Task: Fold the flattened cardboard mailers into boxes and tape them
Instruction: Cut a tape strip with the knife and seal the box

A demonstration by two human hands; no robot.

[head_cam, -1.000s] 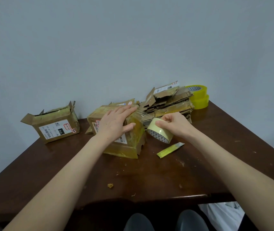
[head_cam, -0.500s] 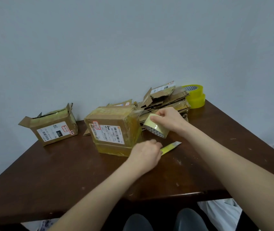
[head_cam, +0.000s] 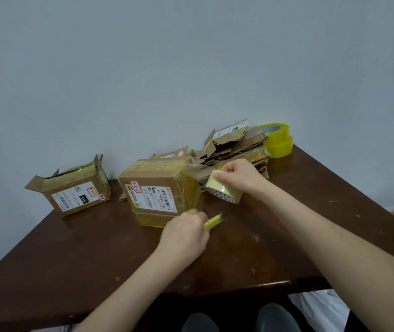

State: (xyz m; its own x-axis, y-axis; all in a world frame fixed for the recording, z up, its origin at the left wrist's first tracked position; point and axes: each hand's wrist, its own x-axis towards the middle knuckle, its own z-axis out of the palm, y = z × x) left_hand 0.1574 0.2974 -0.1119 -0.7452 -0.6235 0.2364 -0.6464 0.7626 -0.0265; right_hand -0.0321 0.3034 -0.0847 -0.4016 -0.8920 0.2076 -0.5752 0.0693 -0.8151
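Right grip (head_cam: 239, 177) clamped on the tape roll (head_cam: 223, 191), just beside the taped box (head_cam: 160, 190) at mid-counter (head_cam: 83, 255). A clear strip runs from the roll to the box's top R edge. Left grip (head_cam: 184, 232) is curled round a yellow cutter (head_cam: 213, 221), tip poking out by the box's front R corner. Flattened mailers (head_cam: 234, 147) stacked behind, w/ 2 spare tape rolls (head_cam: 278, 140) beside them at the back. Open box (head_cam: 71, 188) sits well apart, L side.

Brown table (head_cam: 95, 259): taped box (head_cam: 160, 195), open box (head_cam: 71, 190), flattened mailers (head_cam: 234, 149), stacked tape rolls (head_cam: 279, 141)
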